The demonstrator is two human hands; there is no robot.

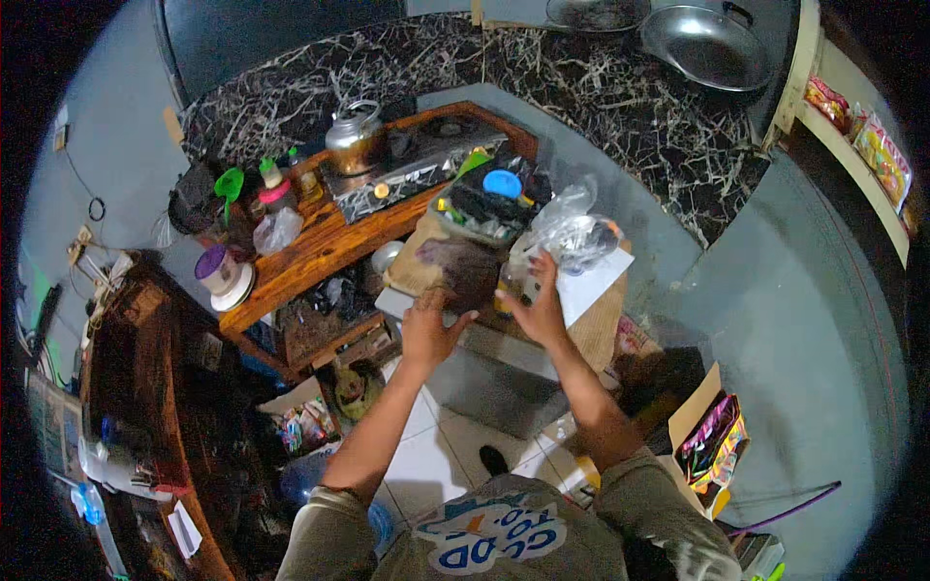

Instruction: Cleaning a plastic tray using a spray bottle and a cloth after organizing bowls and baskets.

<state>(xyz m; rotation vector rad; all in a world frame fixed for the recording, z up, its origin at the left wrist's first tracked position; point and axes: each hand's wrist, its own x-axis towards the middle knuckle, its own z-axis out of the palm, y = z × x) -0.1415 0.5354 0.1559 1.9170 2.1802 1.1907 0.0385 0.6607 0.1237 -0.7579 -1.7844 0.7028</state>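
My left hand is at the near edge of a surface covered with brown cardboard, its fingers beside a dark, blurred item that I cannot make out. My right hand is raised to the right of that item, thumb and fingers apart, near crumpled clear plastic bags. Beneath the bags lies a white sheet. Just beyond both hands, a container holds packets and a round blue lid. Whether my left fingers grip anything is hard to tell.
A metal kettle stands on a gas stove on a wooden table. At the table's left end is a purple-lidded container. An open carton of packets sits low on the right; a dark wooden cabinet is at left.
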